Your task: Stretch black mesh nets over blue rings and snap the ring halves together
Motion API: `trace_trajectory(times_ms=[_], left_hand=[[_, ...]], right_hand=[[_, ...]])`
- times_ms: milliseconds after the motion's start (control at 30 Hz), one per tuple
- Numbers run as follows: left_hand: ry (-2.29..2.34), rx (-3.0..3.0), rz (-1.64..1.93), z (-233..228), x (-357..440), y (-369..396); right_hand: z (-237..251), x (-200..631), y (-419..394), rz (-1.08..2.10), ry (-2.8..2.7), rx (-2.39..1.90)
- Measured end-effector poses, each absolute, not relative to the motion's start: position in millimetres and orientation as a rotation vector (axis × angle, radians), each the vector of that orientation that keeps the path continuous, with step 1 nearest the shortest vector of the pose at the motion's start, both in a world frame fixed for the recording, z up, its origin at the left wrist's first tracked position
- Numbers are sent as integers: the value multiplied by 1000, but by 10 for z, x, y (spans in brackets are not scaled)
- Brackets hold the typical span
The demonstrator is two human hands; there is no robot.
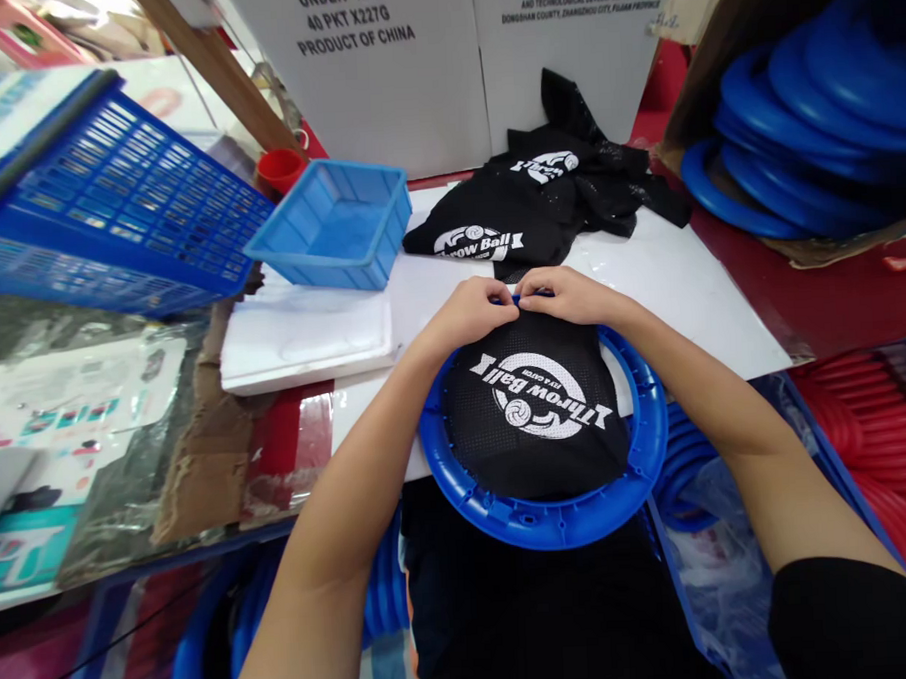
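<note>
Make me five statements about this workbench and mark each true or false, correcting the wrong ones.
1. The left hand and right hand are at the far edge of the blue ring. True.
2. The ring lies wholly to the right of both hands. False: it extends below them toward the body.
3. The black mesh reads "Throw Ball". True.
4. The light blue tray is left of the cloth heap. True.
5. That heap is white. False: it is black with white print.

Worktable (857,312): red top, white sheet (691,299) across middle.
Left: white slab (303,346).
Far middle: black Throw Ball mesh (538,221), heaped.
Far edge: printed white carton (390,102).
Far right: cardboard box (824,250).
</note>
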State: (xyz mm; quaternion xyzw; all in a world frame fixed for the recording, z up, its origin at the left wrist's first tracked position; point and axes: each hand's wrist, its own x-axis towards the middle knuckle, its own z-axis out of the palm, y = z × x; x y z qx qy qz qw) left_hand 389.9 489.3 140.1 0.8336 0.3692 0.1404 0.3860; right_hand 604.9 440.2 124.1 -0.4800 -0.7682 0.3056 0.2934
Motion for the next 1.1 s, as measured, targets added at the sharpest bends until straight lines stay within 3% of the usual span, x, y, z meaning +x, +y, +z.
trace_trajectory(times_ms=[433,633,867,1100], left_hand=[[704,2113,375,1339,3787,4971],[618,2427,439,1336,3773,4911],[1102,2694,166,1573,3662,4834],[1320,2678,-119,1721,3438,4860]], right_hand=[[1265,6022,4399,747,-2120,-1268],[1292,6096,4372,842,-2013,-1244],[1547,6441,4268,634,-2152,-1331],[1629,6686,4205,923,-2242,-1541]])
